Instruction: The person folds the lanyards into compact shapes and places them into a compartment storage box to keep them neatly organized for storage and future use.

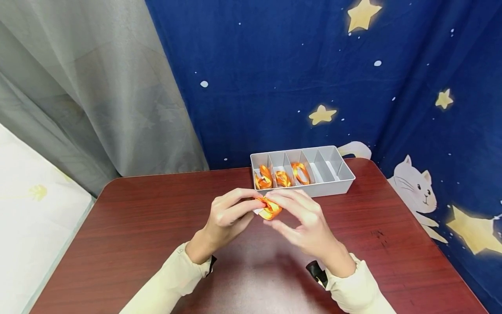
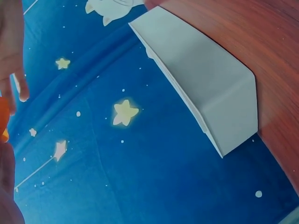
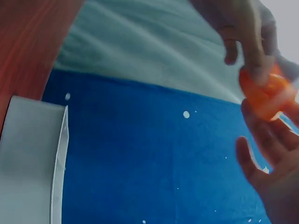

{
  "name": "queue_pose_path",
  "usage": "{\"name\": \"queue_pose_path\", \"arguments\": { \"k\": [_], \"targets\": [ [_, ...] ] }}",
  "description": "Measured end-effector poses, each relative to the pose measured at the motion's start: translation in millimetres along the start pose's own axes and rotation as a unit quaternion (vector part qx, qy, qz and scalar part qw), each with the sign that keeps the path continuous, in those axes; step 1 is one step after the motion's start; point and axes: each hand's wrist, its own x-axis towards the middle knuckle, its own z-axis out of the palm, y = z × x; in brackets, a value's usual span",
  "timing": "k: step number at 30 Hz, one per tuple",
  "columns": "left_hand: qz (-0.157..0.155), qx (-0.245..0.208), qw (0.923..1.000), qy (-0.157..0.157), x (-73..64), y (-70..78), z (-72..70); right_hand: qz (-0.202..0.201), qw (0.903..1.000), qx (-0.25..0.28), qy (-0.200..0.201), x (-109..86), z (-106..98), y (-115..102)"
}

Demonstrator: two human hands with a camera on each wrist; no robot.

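A coil of shiny orange ribbon [image 1: 271, 210] is held above the table between both hands. My left hand [image 1: 229, 214] pinches its left side with thumb and fingers. A small white bit [image 1: 257, 211] shows beside those fingertips; what it is, I cannot tell. On the other side, my right hand [image 1: 306, 221] holds the coil between thumb and fingers. The right wrist view shows the ribbon [image 3: 266, 95] blurred between the two hands. Only an orange sliver of ribbon [image 2: 3, 116] appears at the left edge of the left wrist view.
Just beyond the hands, a grey divided tray [image 1: 331, 188] stands at the table's back edge. Its three left compartments hold orange ribbon coils [image 1: 263, 178]. The dark red wooden table [image 1: 157, 226] meets a blue star-printed curtain [image 1: 274, 87] behind and a grey curtain [image 1: 117, 87] at left.
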Motion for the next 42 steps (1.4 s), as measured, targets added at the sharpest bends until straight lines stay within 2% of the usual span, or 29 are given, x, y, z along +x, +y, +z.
{"name": "queue_pose_path", "arguments": {
  "k": [3, 7, 19, 21, 25, 33, 37, 42],
  "targets": [
    [-0.015, -0.011, 0.9998, -0.001, -0.6, 0.5, 0.7, -0.049, 0.9971, -0.056, 0.017, 0.5, 3, 2],
    [-0.028, -0.031, 0.9991, -0.005, -1.4, 0.0, 1.4, -0.088, 0.9935, -0.064, 0.036, 0.6, 6, 4],
    [-0.054, -0.066, 0.9963, -0.012, -2.5, -0.5, 3.6, -0.120, 0.9879, -0.057, 0.080, 1.5, 13, 6],
    [-0.058, -0.066, 0.9961, -0.010, -2.7, -0.2, 4.4, -0.113, 0.9884, -0.051, 0.088, 1.0, 13, 7],
    [-0.066, -0.066, 0.9956, -0.005, -3.7, -0.5, 6.5, -0.072, 0.9923, -0.019, 0.099, -0.7, 15, 9],
    [-0.111, -0.080, 0.9906, 0.000, -5.0, -1.2, 12.0, -0.011, 0.9935, 0.040, 0.106, -2.7, 14, 13],
    [-0.137, -0.103, 0.9853, 0.002, -6.0, -2.5, 14.7, 0.006, 0.9938, 0.045, 0.101, -4.0, 12, 16],
    [-0.181, -0.139, 0.9736, 0.001, -9.5, -5.7, 16.7, 0.018, 0.9940, 0.048, 0.096, -6.1, 10, 19]
  ]
}}
